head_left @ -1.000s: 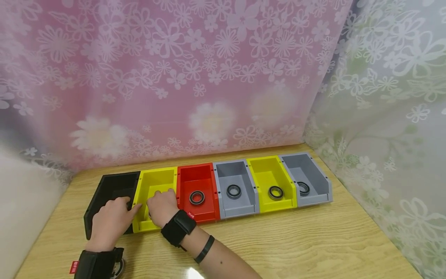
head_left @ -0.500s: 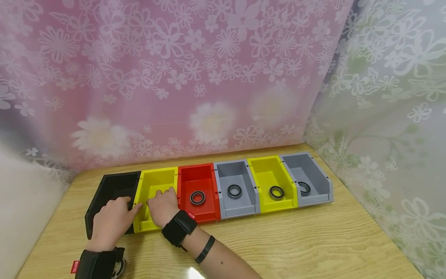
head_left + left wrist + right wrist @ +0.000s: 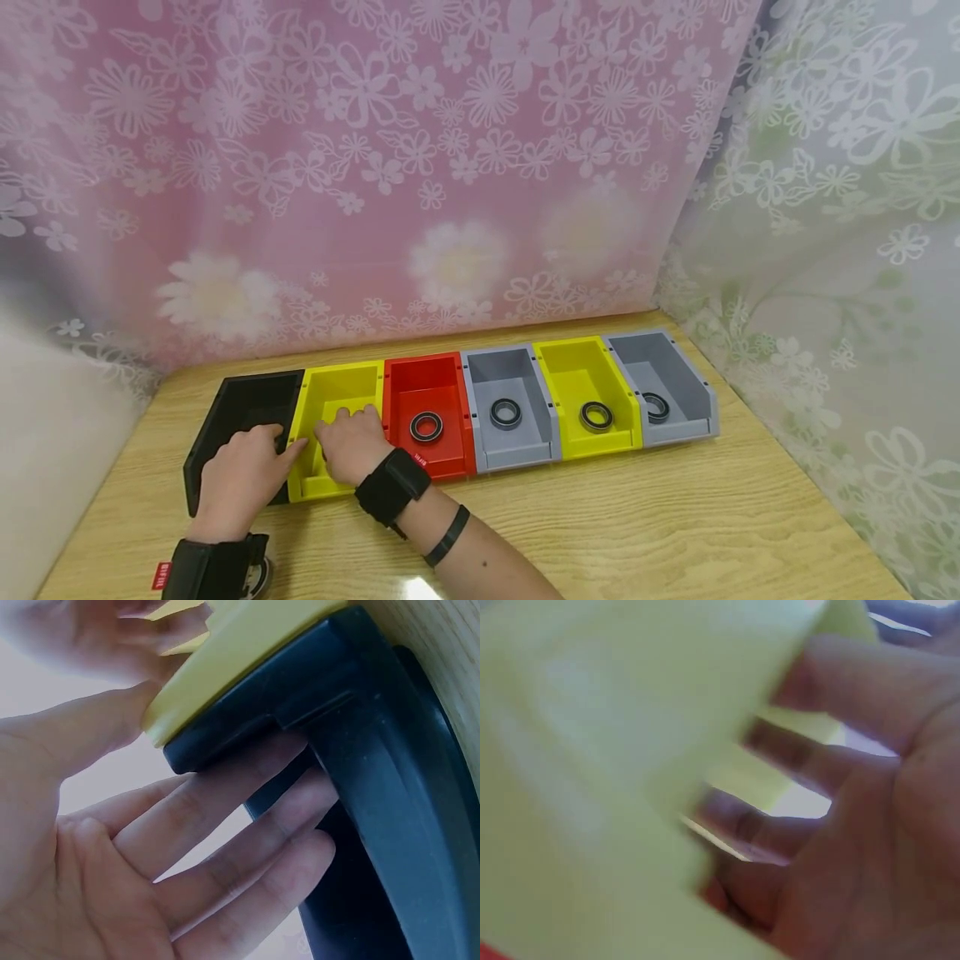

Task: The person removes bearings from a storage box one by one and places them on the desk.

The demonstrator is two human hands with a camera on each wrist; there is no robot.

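In the head view, my left hand is at the wall between the black bin and the left yellow bin. Its thumb presses the yellow side while the fingers reach into the black bin, pinching the paired walls. My right hand reaches down into that yellow bin, knuckles up. In the right wrist view its bent fingers pass behind a blurred yellow wall, which hides the fingertips; I cannot tell whether they hold anything. Beside it, a ball bearing lies in the red bin.
Rightward in the row come a grey bin, a second yellow bin and another grey bin, each with a bearing inside. A round metallic thing lies partly under the left wrist strap. A flowered curtain hangs behind the wooden table.
My right hand and wrist have shifted slightly to the right within the left yellow bin. The left hand keeps its place at the wall, and the bins and visible bearings stay put.
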